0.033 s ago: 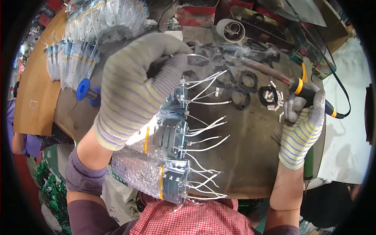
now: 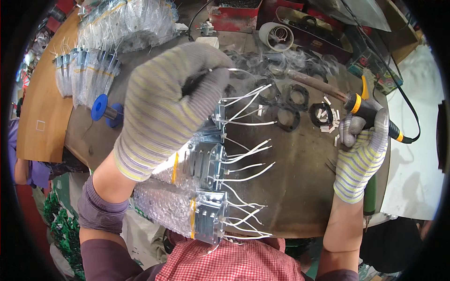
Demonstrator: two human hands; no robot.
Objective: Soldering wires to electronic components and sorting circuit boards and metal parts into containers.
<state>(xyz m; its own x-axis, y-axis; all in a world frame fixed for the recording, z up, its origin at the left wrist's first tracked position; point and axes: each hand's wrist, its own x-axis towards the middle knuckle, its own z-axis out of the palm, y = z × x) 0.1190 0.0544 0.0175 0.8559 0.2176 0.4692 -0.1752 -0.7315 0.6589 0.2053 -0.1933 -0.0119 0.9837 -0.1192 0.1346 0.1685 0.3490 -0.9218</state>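
My left hand [image 2: 164, 112], in a striped knit glove, has thumb and forefinger pinched on a thin white wire [image 2: 241, 70] above the table's middle. In my gloved right hand [image 2: 363, 147] is a soldering iron [image 2: 323, 85], gripped by its black and orange handle. Its tip points left toward the wire's free end, with a gap between them, and thin smoke hangs around it. Below my left hand lie several metal units [image 2: 209, 218] in bubble wrap [image 2: 164, 208] with yellow bands, their white leads pointing right. My left hand partly hides the farthest units.
Black rings [image 2: 297, 85] and small white pieces [image 2: 324, 129] lie near the iron. A blue spool [image 2: 99, 107] stands left of my left hand. More wrapped units [image 2: 93, 77] are at the far left. Red bins [image 2: 234, 18] line the back. A green-handled screwdriver [image 2: 370, 196] lies beside my right wrist.
My left hand has shifted slightly nearer and to the right with the wire. The smoke has drifted. My right hand and the soldering iron have hardly moved.
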